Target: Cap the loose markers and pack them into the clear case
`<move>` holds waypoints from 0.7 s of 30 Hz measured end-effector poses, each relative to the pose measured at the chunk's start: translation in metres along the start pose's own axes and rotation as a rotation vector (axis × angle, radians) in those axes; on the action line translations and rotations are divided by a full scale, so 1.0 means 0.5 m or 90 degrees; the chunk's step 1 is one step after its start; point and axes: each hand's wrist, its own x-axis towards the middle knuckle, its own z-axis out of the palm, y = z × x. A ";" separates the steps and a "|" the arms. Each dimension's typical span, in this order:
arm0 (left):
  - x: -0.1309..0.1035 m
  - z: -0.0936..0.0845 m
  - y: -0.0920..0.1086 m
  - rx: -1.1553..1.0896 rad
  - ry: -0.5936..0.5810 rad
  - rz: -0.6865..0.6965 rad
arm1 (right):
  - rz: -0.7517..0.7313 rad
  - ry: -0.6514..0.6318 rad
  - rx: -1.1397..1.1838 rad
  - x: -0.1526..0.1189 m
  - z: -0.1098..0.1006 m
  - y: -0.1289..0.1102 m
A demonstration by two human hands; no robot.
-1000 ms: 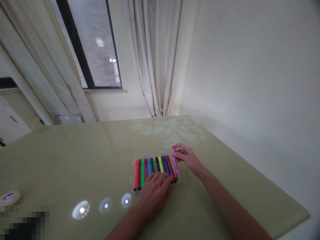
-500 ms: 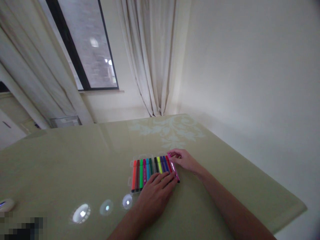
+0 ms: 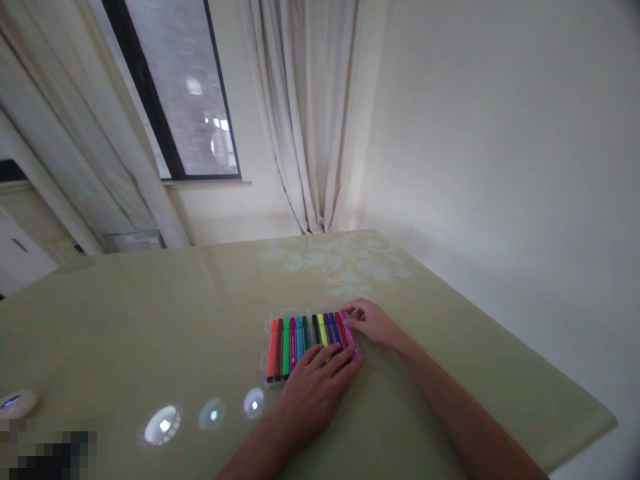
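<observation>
A clear plastic marker case (image 3: pixel 263 361) lies opened out on the table, with several coloured markers side by side in two groups. Orange, brown and green markers (image 3: pixel 286 348) are at its left end. My left hand (image 3: pixel 316 393) lies over the lower right part of the case, fingers stretched across the lower ends of the markers and hiding them. At the right end, the fingers of my right hand (image 3: pixel 371 323) are bent in around the upper end of a pink marker (image 3: pixel 350 339), beside a red marker (image 3: pixel 341 328).
The glossy greenish table (image 3: pixel 165 320) has a pale floral pattern (image 3: pixel 345 260) at the far end and lamp reflections near the front. A white rounded device (image 3: pixel 19 404) sits at the left. Curtains (image 3: pixel 310 120), a window and a wall stand beyond.
The pink marker, which stuck out lower and slanted at the right end, now lies closer in line with the others. My left hand has shifted slightly right; the right hand stays by the marker.
</observation>
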 end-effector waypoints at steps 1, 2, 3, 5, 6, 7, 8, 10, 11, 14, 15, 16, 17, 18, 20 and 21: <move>0.000 0.001 0.000 0.000 -0.003 0.000 | 0.000 -0.001 -0.004 0.000 0.000 -0.001; 0.001 0.002 -0.001 -0.002 -0.006 -0.001 | 0.000 -0.002 -0.006 0.000 0.000 -0.001; 0.001 0.004 -0.001 -0.004 -0.006 -0.002 | 0.000 -0.003 -0.006 0.000 0.001 -0.002; 0.002 0.009 -0.002 -0.008 -0.001 -0.006 | 0.003 -0.006 -0.005 -0.001 0.001 -0.005; 0.002 0.010 -0.003 -0.009 0.002 -0.007 | 0.005 -0.008 -0.005 -0.001 0.001 -0.007; 0.003 0.012 -0.003 -0.009 0.007 -0.008 | 0.009 -0.010 -0.006 -0.002 0.001 -0.008; 0.004 0.013 -0.002 -0.009 0.012 -0.009 | 0.013 -0.013 -0.009 -0.002 0.000 -0.010; 0.006 0.013 -0.001 -0.009 0.022 -0.010 | 0.018 -0.018 -0.012 -0.003 -0.001 -0.013; 0.008 0.012 0.001 -0.009 0.027 -0.011 | 0.021 -0.020 -0.013 -0.003 -0.001 -0.014; 0.012 0.009 0.006 -0.013 0.037 -0.021 | 0.026 -0.023 -0.016 0.000 -0.002 -0.016; 0.013 0.008 0.008 -0.015 0.039 -0.025 | 0.024 -0.025 -0.019 0.001 -0.001 -0.016; 0.014 0.007 0.009 -0.017 0.041 -0.028 | 0.020 -0.025 -0.023 0.003 0.000 -0.015; 0.015 0.006 0.009 -0.020 0.043 -0.030 | 0.015 -0.026 -0.027 0.004 0.002 -0.014; 0.015 0.005 0.009 -0.023 0.046 -0.032 | 0.010 -0.025 -0.030 0.006 0.004 -0.013; 0.014 0.002 0.006 -0.030 0.052 -0.034 | 0.004 -0.015 -0.037 0.008 0.009 -0.010; 0.013 0.000 0.003 -0.035 0.054 -0.039 | 0.001 -0.008 -0.041 0.008 0.012 -0.009</move>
